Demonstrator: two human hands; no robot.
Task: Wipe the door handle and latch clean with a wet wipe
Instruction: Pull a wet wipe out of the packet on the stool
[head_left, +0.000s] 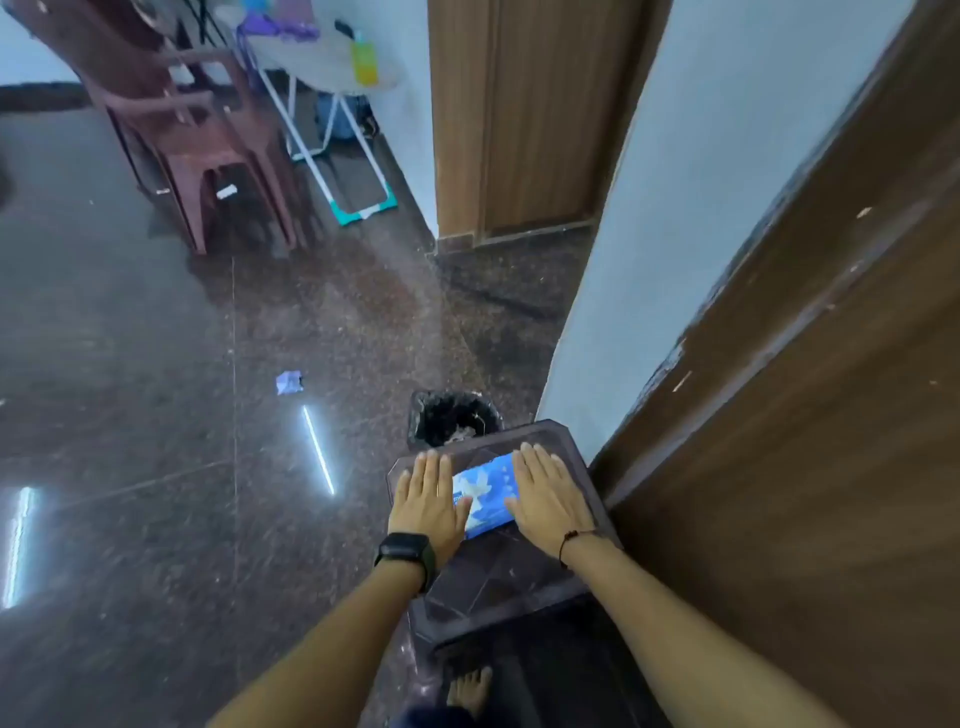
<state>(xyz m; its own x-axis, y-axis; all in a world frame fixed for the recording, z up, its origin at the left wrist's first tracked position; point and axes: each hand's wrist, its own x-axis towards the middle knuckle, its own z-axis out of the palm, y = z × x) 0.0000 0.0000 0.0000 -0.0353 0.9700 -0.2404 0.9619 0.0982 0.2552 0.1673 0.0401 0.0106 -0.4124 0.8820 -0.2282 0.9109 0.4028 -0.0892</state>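
1. The wet wipe pack (485, 493) is a flat blue pouch with white print, glossy and soft-looking, lying near the far edge of a dark plastic stool (498, 577) whose top is moulded in angular facets.
2. Its long axis runs left to right across the stool top — one end under each palm.
3. Left hand (428, 501) and right hand (550, 496) press flat on its two ends, fingers straight and close together, pointing away.
4. A black-lined bin (454, 418) stands just beyond the stool's far edge, beside a brown wooden door (810, 415).
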